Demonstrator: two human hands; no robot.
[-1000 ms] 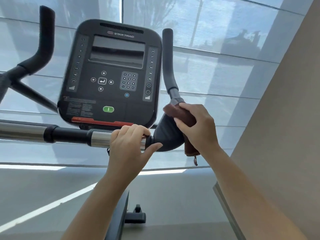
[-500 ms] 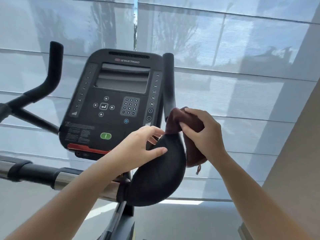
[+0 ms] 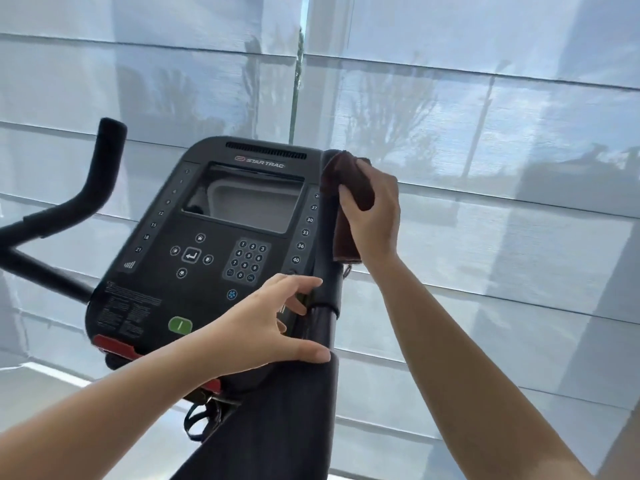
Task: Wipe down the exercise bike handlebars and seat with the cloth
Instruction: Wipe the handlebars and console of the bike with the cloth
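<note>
Brown folded cloth [image 3: 343, 171] is being gripped by the right hand [image 3: 375, 216] around the top of the black upright right handlebar [image 3: 329, 292], so the handlebar wipe seems to be in hand. The left hand [image 3: 273, 327], fingers spread, is touching the bar lower down, with its thumb lying on the dark padded rest [image 3: 294, 410]. Sliding the cloth down the grip looks like the next move, and that means the left hand giving way. The black console [image 3: 207, 271] is crowding the bar's inner side. The curved black left handlebar [image 3: 100, 168] is standing well apart, and the seat is out of view.
</note>
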